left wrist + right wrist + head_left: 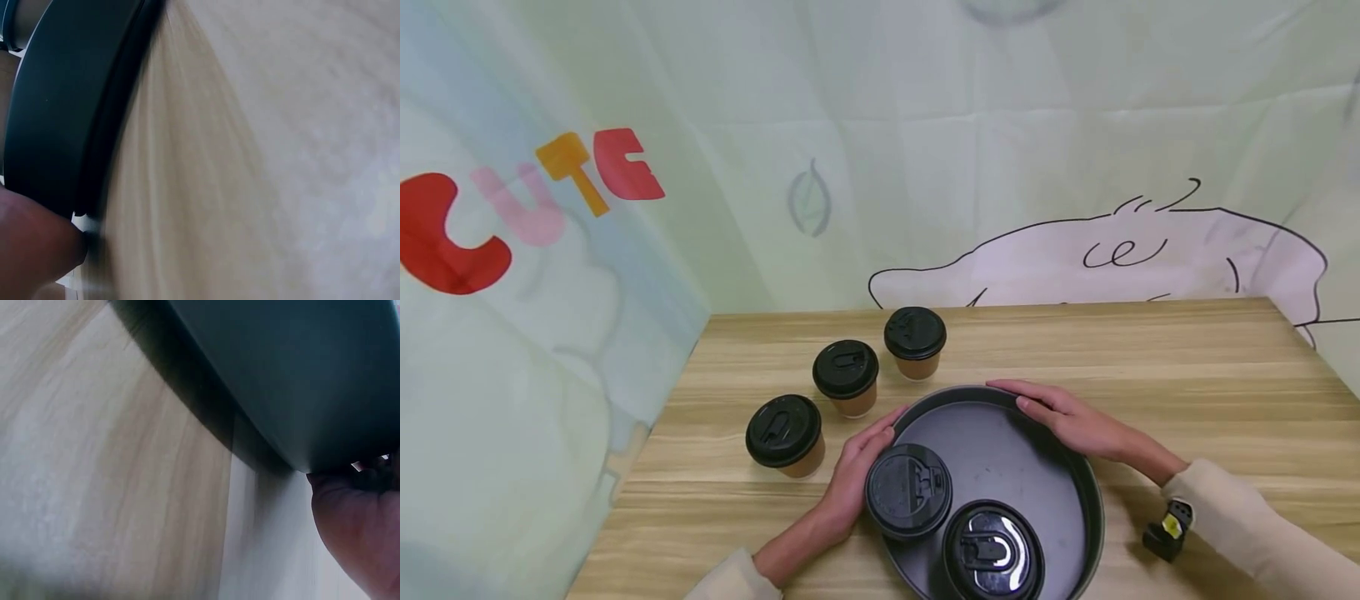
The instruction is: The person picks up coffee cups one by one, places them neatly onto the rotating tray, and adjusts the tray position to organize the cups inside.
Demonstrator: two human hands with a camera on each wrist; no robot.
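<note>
A round dark grey tray [1022, 475] is at the front of the table, running out of the head view at the bottom. My left hand [850, 479] holds its left side at the rim. At the far right rim my right hand [1067, 417] grips it, thumb over the edge and fingers along the outside. Inside the tray are two black-lidded cups [910, 492], one by the left wall and a glossier one [992, 554] nearer to me. Both wrist views show the tray's outer wall [62, 106] [300, 375] close up, with part of each hand at its edge.
Three brown paper cups with black lids stand in a slanting row left of and behind the tray: a near one [784, 433], a middle one [847, 375] and a far one [916, 337]. The wooden table [1150, 358] ends at a printed curtain [850, 150].
</note>
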